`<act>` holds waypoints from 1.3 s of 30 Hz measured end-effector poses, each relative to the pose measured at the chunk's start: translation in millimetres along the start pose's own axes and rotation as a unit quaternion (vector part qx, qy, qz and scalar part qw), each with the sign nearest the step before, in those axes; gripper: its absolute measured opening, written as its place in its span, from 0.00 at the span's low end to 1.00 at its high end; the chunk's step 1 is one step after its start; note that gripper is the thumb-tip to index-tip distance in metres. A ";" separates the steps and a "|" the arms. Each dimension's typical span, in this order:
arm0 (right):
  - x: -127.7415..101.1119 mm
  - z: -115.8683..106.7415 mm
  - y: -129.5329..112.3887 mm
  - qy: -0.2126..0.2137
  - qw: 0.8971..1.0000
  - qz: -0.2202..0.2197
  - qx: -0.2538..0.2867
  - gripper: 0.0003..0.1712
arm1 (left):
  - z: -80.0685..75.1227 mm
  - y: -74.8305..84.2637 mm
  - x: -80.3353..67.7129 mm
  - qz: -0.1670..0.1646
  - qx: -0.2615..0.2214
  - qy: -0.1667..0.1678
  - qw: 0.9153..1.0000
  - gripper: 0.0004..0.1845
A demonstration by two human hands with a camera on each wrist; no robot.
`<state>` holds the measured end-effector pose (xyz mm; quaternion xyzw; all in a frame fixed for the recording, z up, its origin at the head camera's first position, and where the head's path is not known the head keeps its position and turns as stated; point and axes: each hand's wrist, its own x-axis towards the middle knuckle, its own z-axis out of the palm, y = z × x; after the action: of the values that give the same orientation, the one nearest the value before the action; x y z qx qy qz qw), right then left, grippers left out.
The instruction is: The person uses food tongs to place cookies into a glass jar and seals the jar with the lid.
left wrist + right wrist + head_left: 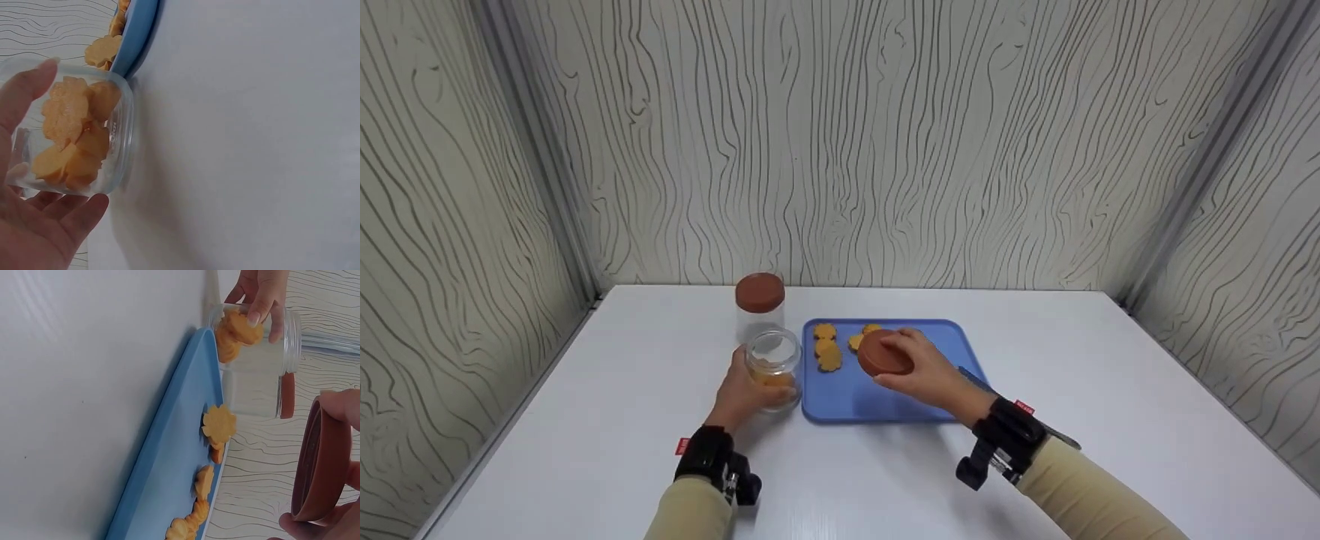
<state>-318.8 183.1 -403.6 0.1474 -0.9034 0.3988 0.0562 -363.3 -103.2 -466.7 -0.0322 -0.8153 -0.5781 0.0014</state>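
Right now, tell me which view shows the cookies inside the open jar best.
The left wrist view: the cookies fill the frame through the clear jar that the left hand holds. The right wrist view shows them smaller, partly behind fingers. The head view shows only an orange blur at the jar's bottom.

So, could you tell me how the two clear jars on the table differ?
The near clear plastic jar is open, its brown lid in the right hand; the far clear jar is capped. The near jar holds orange flower-shaped biscuits; the far one looks empty. The left hand has its grip on the near jar only. Both are upright.
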 end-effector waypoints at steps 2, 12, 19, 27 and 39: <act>0.9 3.9 -3.2 0.001 1.000 -0.011 -0.003 0.33 | 0.0 -0.5 0.0 0.005 0.000 -0.001 1.000 0.58; 9.6 21.7 -22.6 -0.013 0.999 -0.028 -0.014 0.34 | -1.4 0.8 -1.1 -0.012 -0.008 -0.004 1.000 0.58; 14.1 31.6 -30.6 -0.018 0.998 -0.048 -0.042 0.34 | -1.8 0.5 -1.9 -0.006 -0.006 -0.004 1.000 0.58; 19.4 41.8 -39.6 -0.029 0.996 -0.068 -0.050 0.34 | -0.8 -1.2 -1.6 0.000 -0.005 -0.006 1.000 0.58; 27.3 57.8 -44.7 -0.044 0.992 -0.104 -0.046 0.30 | -1.5 -3.5 -1.4 0.015 0.021 -0.005 1.000 0.58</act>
<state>-329.8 105.9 -405.2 0.2556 -0.9022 0.3414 0.0644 -362.1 -105.8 -469.6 -0.0475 -0.8270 -0.5602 0.0067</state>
